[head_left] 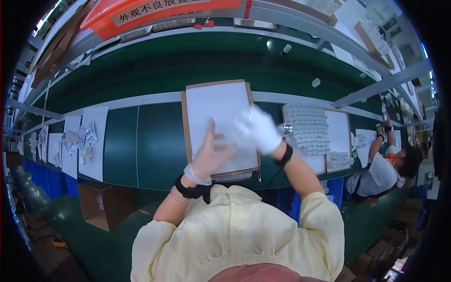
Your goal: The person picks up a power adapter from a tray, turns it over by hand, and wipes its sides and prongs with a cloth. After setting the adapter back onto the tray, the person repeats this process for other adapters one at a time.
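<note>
Both of my hands are over a white sheet (216, 101) lying in a shallow brown cardboard tray (184, 127) on the green bench. My left hand (213, 152) is at the sheet's near part, its fingers apart and blurred, with a pale glove cuff at the wrist. My right hand (258, 129), in a white glove, is just to its right and smeared by motion. Its fingers cannot be made out. A whitish blur lies between the two hands; whether a small thing is there cannot be told.
Right of the tray, rows of small white pieces (305, 127) fill another tray beside a shiny round metal thing (284, 129). Bagged parts (89, 134) lie on white sheets at left. An orange bin (108, 21) hangs above. Another person (387, 169) works at the far right.
</note>
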The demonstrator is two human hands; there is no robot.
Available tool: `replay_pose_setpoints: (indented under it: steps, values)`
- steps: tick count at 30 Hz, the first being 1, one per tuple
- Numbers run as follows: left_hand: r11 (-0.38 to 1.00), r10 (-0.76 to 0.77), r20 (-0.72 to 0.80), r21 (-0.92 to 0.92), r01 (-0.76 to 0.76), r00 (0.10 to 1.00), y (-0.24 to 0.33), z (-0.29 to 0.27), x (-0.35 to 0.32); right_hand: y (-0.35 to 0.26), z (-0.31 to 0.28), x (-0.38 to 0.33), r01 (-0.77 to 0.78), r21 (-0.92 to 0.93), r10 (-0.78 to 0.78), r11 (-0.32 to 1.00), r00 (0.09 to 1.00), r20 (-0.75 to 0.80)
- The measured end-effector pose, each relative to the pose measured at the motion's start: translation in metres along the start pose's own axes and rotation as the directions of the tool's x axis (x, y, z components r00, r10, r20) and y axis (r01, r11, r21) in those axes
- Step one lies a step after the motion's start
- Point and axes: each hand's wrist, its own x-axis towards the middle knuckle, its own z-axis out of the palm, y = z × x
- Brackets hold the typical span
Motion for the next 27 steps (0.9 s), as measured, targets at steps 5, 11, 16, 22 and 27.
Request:
replay_pose_setpoints:
  steps: [5,11,16,22,27]
  values:
    - [0.841,0.354,-0.268,0.51,-0.179,0.896,-0.005,-0.032,-0.022,0.194,0.058,0.03,-0.765,-0.104,0.771,0.636,0.624,0.127]
    - [0.9,0.232,-0.427,0.435,-0.026,0.874,-0.03,-0.056,-0.052,0.328,0.156,-0.007,-0.844,-0.336,0.905,0.418,0.355,0.234]
    - [0.95,0.131,-0.51,0.31,0.04,0.85,-0.038,-0.066,-0.053,0.339,0.162,-0.013,-0.81,-0.444,0.923,0.384,0.336,0.186]
    - [0.707,0.368,-0.498,0.699,0.112,0.785,-0.058,-0.087,-0.037,0.154,0.067,0.076,-0.415,-0.119,0.429,0.902,0.831,0.355]
    - [0.643,0.32,-0.389,0.759,0.103,0.864,-0.07,-0.076,-0.036,-0.033,0.066,0.026,-0.072,0.446,-0.157,0.892,0.876,0.455]
